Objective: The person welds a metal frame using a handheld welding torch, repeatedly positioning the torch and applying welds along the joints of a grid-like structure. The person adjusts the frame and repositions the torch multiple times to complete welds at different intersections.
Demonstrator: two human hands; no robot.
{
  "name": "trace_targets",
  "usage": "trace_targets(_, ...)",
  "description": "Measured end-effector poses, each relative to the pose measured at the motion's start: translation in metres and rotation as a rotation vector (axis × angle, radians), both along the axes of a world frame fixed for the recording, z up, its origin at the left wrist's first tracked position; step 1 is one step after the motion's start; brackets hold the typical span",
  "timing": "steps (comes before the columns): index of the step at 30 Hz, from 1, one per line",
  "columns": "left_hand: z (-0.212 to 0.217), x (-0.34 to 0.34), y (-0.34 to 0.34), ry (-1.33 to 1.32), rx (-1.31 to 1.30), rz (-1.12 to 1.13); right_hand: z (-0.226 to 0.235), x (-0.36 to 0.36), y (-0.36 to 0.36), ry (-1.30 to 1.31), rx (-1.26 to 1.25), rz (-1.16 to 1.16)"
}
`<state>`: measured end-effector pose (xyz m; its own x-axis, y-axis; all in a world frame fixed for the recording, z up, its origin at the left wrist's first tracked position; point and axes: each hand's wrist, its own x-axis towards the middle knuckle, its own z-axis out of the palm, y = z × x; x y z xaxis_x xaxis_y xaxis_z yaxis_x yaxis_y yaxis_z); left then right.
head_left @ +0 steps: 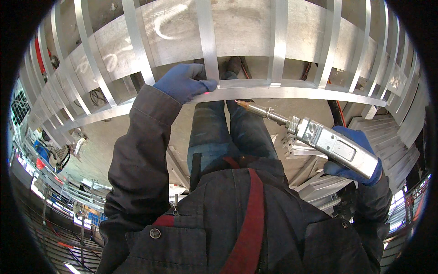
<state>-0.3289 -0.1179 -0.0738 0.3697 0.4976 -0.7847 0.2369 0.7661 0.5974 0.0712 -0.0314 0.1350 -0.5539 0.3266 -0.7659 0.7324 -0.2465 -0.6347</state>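
My left hand (185, 83), in a blue glove, is closed at the lower end of an upright metal bar (208, 43). Its thumb lies across the joint where that bar meets a long curved metal rail (292, 92). Some of its fingers are hidden behind the bar. In my right hand (353, 153), also blue-gloved, is a silver handheld laser welding gun (337, 145), gripped around its body. The copper-coloured nozzle (246, 106) points left, just below the rail and apart from it. Small pinkish-red light spots show near the left thumb and the nozzle tip.
More upright bars (277, 43) cross a wide metal plate (246, 29) beyond the rail. Stacked metal profiles (388, 141) lie at the right. An orange-red cable (341, 112) runs down behind the gun. At the far left are blue and red items (42, 150) and metal framing.
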Motion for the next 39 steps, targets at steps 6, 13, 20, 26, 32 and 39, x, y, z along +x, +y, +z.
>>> trace_targets(6, -0.003, -0.001, -0.001, 0.031, 0.042, -0.048, -0.001, -0.002, 0.003, -0.003, 0.004, 0.025)
trace_targets(13, 0.003, 0.001, 0.003, 0.081, 0.038, -0.087, -0.004, -0.004, 0.005, 0.025, 0.017, 0.041)
trace_targets(20, 0.002, 0.001, 0.003, 0.07, 0.048, -0.071, 0.0, -0.005, 0.012, -0.039, -0.028, 0.091)
trace_targets(26, -0.001, -0.001, 0.002, 0.049, 0.072, -0.085, -0.001, -0.006, 0.011, -0.009, 0.0, 0.094)
trace_targets(32, 0.004, 0.0, 0.005, 0.051, 0.056, -0.085, -0.001, -0.006, 0.01, -0.02, 0.017, 0.115)
trace_targets(39, 0.008, 0.001, 0.009, 0.122, 0.044, -0.154, -0.002, -0.008, 0.01, -0.036, 0.016, 0.13)
